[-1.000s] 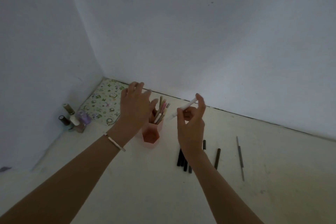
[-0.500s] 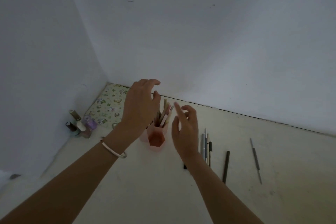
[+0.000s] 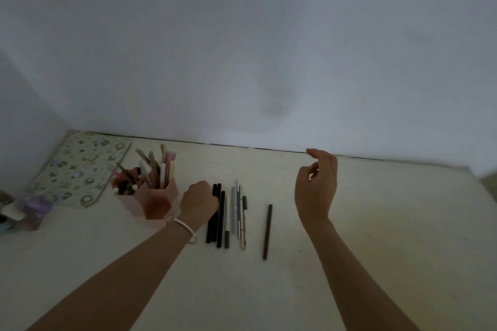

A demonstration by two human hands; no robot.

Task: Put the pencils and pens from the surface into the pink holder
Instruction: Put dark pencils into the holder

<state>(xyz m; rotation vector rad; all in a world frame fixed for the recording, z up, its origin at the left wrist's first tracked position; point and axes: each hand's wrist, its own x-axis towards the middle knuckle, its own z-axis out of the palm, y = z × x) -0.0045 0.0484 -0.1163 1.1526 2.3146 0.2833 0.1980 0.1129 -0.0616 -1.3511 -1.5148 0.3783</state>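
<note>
— Cream-coloured surface (image 3: 376, 250) meets a plain pale wall (image 3: 269, 48) along the back, and the light is dim all over.
— Where is the holder?
— The pink holder (image 3: 158, 203) stands upright, left of centre, bristling with pens and pencils (image 3: 154, 169). Near it on the right lies a row of pens (image 3: 234, 212), side by side and roughly parallel, with dark ones at the left end and paler, thinner ones at the right. One dark pencil (image 3: 267, 231) lies apart, further right.
— And your hands?
— My left hand (image 3: 199, 201) is down between the holder and the row, fingers curled under at the upper ends of the black pens (image 3: 214, 227). The back of the hand hides the fingertips, so I can't tell whether I have one pinched or am only touching. A pale bracelet (image 3: 184, 227) sits on that wrist. My right hand (image 3: 317, 188) hangs in the air right of the lone pencil, fingers loosely bent, holding nothing.
— Anything else about?
— A patterned mat (image 3: 80, 166) lies flat in the corner at the upper left of the surface, just beyond the holder. Some small bottles (image 3: 29, 209) cluster at the left edge of the frame, blurred.
</note>
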